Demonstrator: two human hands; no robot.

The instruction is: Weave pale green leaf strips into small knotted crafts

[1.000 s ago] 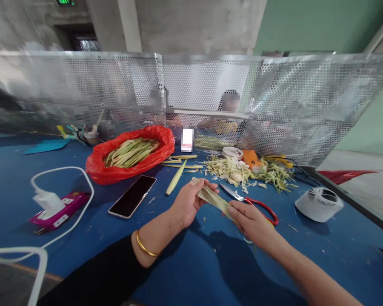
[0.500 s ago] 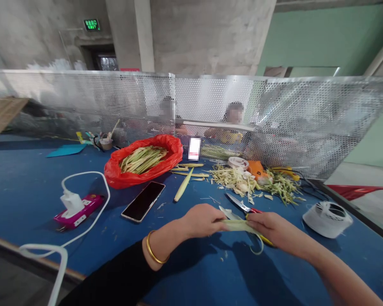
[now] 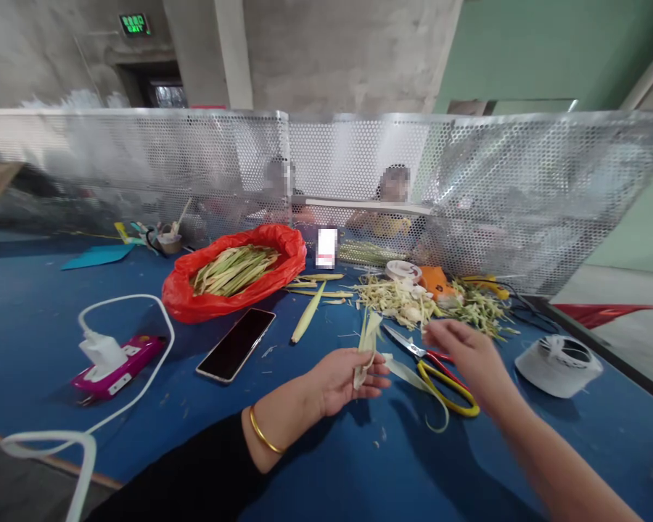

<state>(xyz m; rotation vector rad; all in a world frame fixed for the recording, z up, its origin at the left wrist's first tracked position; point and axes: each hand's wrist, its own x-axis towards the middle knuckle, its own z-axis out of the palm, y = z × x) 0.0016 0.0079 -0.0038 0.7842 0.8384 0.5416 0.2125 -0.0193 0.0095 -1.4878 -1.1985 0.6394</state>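
Note:
My left hand (image 3: 342, 380), with a gold bangle at the wrist, is turned palm up over the blue table. Its thumb pins a pale green corn husk (image 3: 367, 348) that stands up from the fingers. My right hand (image 3: 462, 351) is apart from it, near the pile of husk scraps (image 3: 400, 301); its fingertips are pinched, and whatever is between them is too small to name. Scissors with red and yellow handles (image 3: 449, 391) lie below that hand. A long, curled husk strip (image 3: 413, 377) rests on the table between my hands.
A red plastic bag (image 3: 177, 293) holds a bundle of husks (image 3: 236, 270). Near it are a black phone (image 3: 236, 344), a whole husk piece (image 3: 307, 315) and a magenta power strip (image 3: 117, 370) with a white cable. A white spool (image 3: 558, 370) sits right; a perforated metal screen (image 3: 353, 152) stands behind.
The husk that both hands held stretched is now in my left hand alone, which has rolled palm up. My right hand has let go and moved up toward the scraps, uncovering the scissors.

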